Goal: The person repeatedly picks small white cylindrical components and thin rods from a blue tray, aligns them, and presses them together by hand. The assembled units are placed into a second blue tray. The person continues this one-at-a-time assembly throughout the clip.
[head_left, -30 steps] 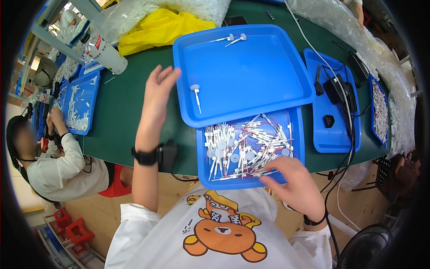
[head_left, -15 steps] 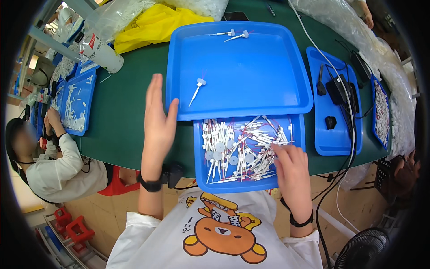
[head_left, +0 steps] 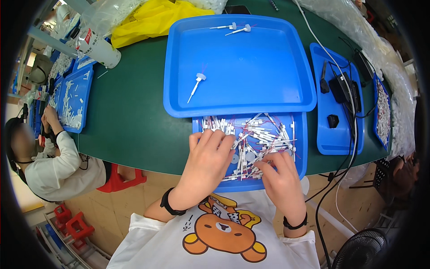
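Note:
A lower blue tray [head_left: 295,172] holds a heap of slim white sticks [head_left: 264,134] with thin red wires. Among them lie small round translucent discs [head_left: 250,156]. My left hand [head_left: 206,154] is over the tray's left side, fingers curled down onto the heap; its fingertips are partly hidden. At the right side, my right hand [head_left: 283,179] reaches in with thumb and forefinger closed together among the sticks; what they grip is too small to name. The upper blue tray [head_left: 242,71] overlaps the lower one's far edge. Three disc-topped white sticks [head_left: 195,87] lie in it.
To the right, a blue tray [head_left: 324,139] carries black devices and cables; a white cable [head_left: 333,58] crosses it. A cup [head_left: 101,49] and yellow bag [head_left: 152,20] stand far left. Another person [head_left: 67,166] sits at left by a tray of white parts [head_left: 74,101]. A fan [head_left: 363,251] is lower right.
My left hand has come from beside the upper tray, where it was open, right and down onto the heap. My right hand has shifted slightly left and nearer me, its fingers still in the heap.

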Tool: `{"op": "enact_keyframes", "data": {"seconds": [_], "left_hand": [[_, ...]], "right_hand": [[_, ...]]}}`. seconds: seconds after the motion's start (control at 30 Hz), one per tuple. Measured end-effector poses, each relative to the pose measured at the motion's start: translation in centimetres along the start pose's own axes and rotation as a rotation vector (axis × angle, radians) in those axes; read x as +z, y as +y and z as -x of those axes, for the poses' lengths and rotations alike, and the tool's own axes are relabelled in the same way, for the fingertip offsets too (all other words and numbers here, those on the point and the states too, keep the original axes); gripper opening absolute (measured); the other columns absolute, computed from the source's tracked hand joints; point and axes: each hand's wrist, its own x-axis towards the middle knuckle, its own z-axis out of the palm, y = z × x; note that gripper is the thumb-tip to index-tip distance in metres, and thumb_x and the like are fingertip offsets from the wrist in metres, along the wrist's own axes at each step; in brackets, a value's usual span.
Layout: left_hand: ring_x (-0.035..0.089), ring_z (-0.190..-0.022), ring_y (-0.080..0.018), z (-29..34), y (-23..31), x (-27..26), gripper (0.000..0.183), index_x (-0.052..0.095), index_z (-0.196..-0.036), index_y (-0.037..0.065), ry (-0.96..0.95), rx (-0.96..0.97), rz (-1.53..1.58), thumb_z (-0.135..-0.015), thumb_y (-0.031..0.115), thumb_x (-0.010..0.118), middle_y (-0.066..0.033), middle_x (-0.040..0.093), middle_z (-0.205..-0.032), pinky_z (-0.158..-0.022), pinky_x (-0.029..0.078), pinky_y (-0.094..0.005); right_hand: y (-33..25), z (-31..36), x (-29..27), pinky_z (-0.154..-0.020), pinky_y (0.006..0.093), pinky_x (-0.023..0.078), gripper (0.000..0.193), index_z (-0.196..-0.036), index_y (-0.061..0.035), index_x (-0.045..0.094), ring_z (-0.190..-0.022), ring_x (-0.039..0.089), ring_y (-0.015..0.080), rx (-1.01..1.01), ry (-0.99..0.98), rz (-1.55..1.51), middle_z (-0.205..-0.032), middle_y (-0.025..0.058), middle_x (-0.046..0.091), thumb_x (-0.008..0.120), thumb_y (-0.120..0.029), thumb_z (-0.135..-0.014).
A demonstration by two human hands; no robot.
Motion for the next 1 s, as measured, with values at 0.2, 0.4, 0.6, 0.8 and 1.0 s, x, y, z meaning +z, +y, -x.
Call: {"op": "enact_keyframes", "data": {"seconds": [0.2, 0.4, 0.6, 0.8, 1.0], "left_hand": [[0.053, -0.093, -0.0249, 0.0, -0.4, 0.5, 0.029, 0.065, -0.11, 0.005, -0.002, -0.015, 0.03, -0.082, 0.004, 0.071, -0.0065, 0.054, -0.095, -0.088, 0.036, -0.0397], [0.054, -0.093, -0.0242, 0.0, -1.0, 0.7, 0.033, 0.069, -0.113, 0.004, -0.035, -0.007, -0.004, -0.081, 0.002, 0.07, -0.0052, 0.055, -0.095, -0.087, 0.036, -0.0386], [0.055, -0.096, -0.0236, -0.4, -1.4, 0.4, 0.024, 0.069, -0.103, 0.007, -0.032, -0.013, 0.11, -0.08, 0.003, 0.073, -0.0042, 0.056, -0.096, -0.086, 0.037, -0.037], [0.062, -0.098, -0.0268, 0.2, -1.3, -0.5, 0.027, 0.065, -0.103, 0.007, 0.032, -0.073, 0.335, -0.079, 0.005, 0.076, -0.0042, 0.067, -0.103, -0.091, 0.043, -0.0373], [0.067, -0.11, -0.0194, 1.5, -0.2, -2.6, 0.028, 0.06, -0.105, 0.003, -0.002, -0.23, 0.914, -0.082, -0.003, 0.076, -0.0087, 0.071, -0.111, -0.092, 0.053, -0.0351]], "right_hand": [[0.4, 0.2, -0.1, -0.083, 0.0385, 0.047, 0.027, -0.101, 0.0007, 0.067, -0.097, 0.057, 0.0284, 0.001, -0.05, 0.057, -0.105, 0.0102, 0.058, 0.064, 0.001, -0.075], [0.8, 0.5, -0.4, -0.08, 0.038, 0.049, 0.025, -0.1, 0.0002, 0.066, -0.093, 0.059, 0.0283, -0.044, -0.02, 0.042, -0.11, 0.0104, 0.062, 0.065, 0.001, -0.076], [0.7, 1.8, -0.2, -0.07, 0.0332, 0.051, 0.026, -0.109, 0.0014, 0.063, -0.083, 0.064, 0.025, 0.076, 0.201, -0.381, -0.11, 0.0117, 0.067, 0.068, 0.01, -0.085], [-0.9, 1.8, -0.3, -0.077, 0.0345, 0.058, 0.022, -0.112, 0.0037, 0.064, -0.095, 0.069, 0.0265, 0.208, 0.375, -0.905, -0.106, 0.0159, 0.07, 0.064, 0.009, -0.091], [-1.4, 0.7, 0.0, -0.084, 0.0413, 0.061, 0.02, -0.116, 0.0056, 0.061, -0.095, 0.072, 0.034, -0.07, 0.437, -1.068, -0.111, 0.0267, 0.068, 0.062, 0.003, -0.096]]}}
